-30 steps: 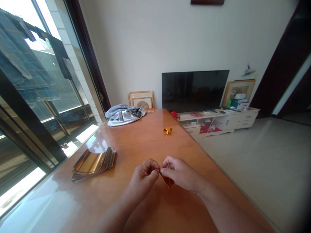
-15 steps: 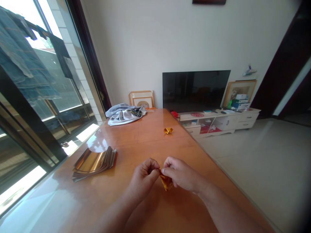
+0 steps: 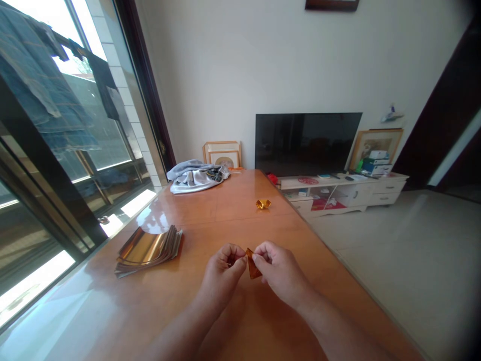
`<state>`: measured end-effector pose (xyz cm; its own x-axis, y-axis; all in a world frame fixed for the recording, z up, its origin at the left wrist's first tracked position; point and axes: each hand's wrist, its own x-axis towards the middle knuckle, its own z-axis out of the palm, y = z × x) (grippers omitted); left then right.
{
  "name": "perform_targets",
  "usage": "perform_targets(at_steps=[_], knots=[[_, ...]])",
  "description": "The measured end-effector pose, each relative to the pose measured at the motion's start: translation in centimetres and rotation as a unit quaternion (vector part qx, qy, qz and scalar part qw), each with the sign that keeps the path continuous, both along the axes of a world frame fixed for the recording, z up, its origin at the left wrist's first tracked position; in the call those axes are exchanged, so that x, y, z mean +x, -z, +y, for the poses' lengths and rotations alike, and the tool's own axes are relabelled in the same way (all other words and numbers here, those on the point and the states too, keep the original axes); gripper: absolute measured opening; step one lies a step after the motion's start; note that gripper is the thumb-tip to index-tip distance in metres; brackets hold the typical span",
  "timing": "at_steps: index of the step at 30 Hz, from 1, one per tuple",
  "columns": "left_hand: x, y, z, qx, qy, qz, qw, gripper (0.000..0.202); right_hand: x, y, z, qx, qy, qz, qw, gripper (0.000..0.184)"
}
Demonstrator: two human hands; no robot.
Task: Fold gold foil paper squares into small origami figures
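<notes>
Between my hands is a small folded piece of gold foil paper (image 3: 254,269), held over the wooden table. My left hand (image 3: 225,271) pinches its left edge between thumb and fingertips. On the other side my right hand (image 3: 280,271) grips it the same way, covering part of the paper. Farther along the table sits a folded gold paper ingot (image 3: 263,204) with raised ends. A stack of gold foil sheets (image 3: 148,248), its edges curling up, lies to the left of my hands.
The wooden table (image 3: 210,225) runs away from me, its right edge above a tiled floor. Grey fabric (image 3: 197,178) is heaped at its far end near framed pictures (image 3: 222,154). A television (image 3: 306,143) stands on a white cabinet (image 3: 387,193). Sliding glass doors are on the left.
The folded gold paper has turned and risen slightly in my fingers, a flat corner now showing above my fingertips. My view has shifted a little to the left.
</notes>
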<state>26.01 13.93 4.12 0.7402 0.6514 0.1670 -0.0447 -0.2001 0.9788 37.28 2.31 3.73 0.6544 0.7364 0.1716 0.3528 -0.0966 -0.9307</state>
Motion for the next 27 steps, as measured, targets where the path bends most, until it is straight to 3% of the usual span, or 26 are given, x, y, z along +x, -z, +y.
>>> perform_targets(at_steps=[7,16,23,27], knots=[[-0.26,-0.55,-0.02,-0.077,0.019,-0.016,0.997,0.02,-0.57,0.15,-0.14,0.0,0.015,-0.093,0.996,0.018],[-0.43,-0.52,-0.15,-0.16,0.044,-0.018,0.986,0.02,-0.74,-0.04,-0.1,0.013,0.017,-0.127,0.992,0.015],[-0.37,-0.49,-0.02,-0.257,0.087,-0.036,0.962,0.022,-0.94,-0.21,-0.09,0.026,0.002,-0.132,0.991,0.015],[-0.35,-0.32,0.02,-0.27,0.084,-0.041,0.958,0.02,-1.11,-0.5,-0.11,0.032,-0.009,-0.14,0.99,0.015]])
